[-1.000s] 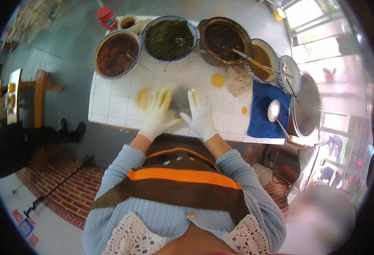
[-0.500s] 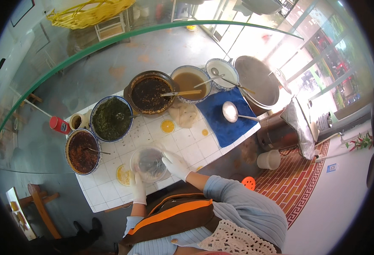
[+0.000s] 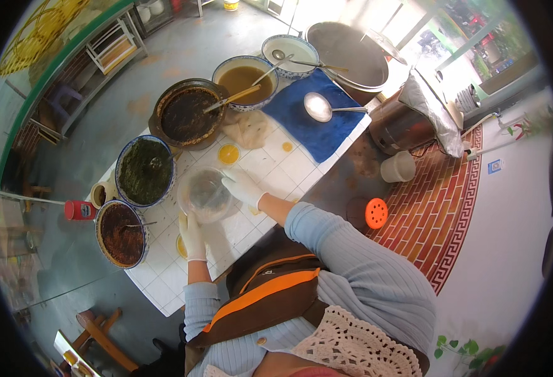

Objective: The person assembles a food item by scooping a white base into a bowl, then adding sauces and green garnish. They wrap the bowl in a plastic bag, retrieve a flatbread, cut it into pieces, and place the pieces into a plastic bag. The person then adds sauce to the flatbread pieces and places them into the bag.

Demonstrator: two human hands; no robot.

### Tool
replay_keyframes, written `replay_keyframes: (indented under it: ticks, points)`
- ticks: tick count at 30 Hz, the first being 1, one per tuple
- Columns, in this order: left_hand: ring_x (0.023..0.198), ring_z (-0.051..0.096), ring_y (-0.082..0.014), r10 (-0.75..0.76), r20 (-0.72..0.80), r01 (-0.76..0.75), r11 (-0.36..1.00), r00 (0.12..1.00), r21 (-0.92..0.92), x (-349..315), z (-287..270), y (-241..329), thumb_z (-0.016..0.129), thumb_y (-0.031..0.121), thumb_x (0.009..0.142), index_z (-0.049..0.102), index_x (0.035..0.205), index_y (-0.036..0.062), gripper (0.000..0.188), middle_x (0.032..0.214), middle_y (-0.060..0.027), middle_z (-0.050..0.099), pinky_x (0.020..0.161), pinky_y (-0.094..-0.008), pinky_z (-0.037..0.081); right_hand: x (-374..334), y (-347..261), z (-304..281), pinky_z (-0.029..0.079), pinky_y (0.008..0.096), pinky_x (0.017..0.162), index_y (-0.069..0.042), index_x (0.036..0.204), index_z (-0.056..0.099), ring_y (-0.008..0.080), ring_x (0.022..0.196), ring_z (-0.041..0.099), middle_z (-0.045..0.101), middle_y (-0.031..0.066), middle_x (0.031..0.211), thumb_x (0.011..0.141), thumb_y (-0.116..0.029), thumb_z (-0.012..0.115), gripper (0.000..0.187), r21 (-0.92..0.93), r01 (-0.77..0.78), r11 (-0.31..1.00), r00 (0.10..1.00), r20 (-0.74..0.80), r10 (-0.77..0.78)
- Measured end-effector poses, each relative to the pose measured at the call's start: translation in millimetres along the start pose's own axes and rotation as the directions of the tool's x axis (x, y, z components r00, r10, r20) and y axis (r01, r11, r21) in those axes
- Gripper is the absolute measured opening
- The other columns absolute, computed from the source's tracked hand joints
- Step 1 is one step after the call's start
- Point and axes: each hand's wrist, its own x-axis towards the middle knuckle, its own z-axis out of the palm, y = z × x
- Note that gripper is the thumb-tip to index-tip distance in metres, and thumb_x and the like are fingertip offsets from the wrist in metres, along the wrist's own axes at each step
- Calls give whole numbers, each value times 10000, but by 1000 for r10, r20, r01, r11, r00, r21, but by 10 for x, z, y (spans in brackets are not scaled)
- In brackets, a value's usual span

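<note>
Clear round plastic bowl, on the wearer's side of the dark-brown round clay pot.
White-gloved left hand and white-gloved right hand grip its sides; uneven squeezing could buckle it.

The white table bears blue-rimmed bowls, a brown pot and blue cloth.

Eatery-style kitchen, green-filled bowl, brown sauce pot, large metal stockpot, ladle, white tile-patterned table
</note>
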Motion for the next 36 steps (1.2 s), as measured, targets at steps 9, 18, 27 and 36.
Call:
replay_keyframes:
  ticks: [9, 18, 27, 36]
  points:
    - [1380, 553, -275, 255, -306, -176, 949, 917, 263, -584, -73, 97, 572, 270, 1103, 410, 1590, -55, 607, 1586, -173, 504, 1188, -359, 396, -884, -90, -638, 444, 420, 1161, 2, 1509, 547, 364, 1374, 585, 572, 241, 1530, 1078, -296, 597, 526, 256, 226, 940, 971, -134, -196]
    - [1478, 438, -393, 99, -366, 97, 871, 926, 482, -1718, 399, -822, 557, 154, 1061, 333, 1609, -96, 643, 1658, -274, 369, 1278, -424, 297, -2845, 1339, -3277, 461, 425, 1093, -93, 1272, 751, 398, 1227, 645, 721, 221, 1282, 1073, -471, 495, 498, -296, -265, 918, 739, 549, 391]
    - [1392, 548, -424, 74, -442, 321, 583, 894, 746, -2070, 394, -1005, 609, 165, 926, 551, 1480, -3, 582, 1492, -270, 586, 1163, -456, 445, -3064, 2398, -4202, 519, 341, 1056, 36, 1335, 700, 221, 1184, 689, 740, 155, 1271, 1088, -220, 596, 371, 340, -486, 805, 859, 355, 368]
    - [1299, 623, -411, -166, -487, 514, 268, 858, 815, -2118, -689, -1199, 672, 260, 910, 549, 1479, 26, 627, 1448, -238, 627, 1081, -476, 521, -4143, 3031, -3552, 546, 398, 871, 17, 1165, 755, 266, 976, 690, 752, 145, 1065, 1029, -230, 635, 307, -32, -686, 727, 716, 151, 682]
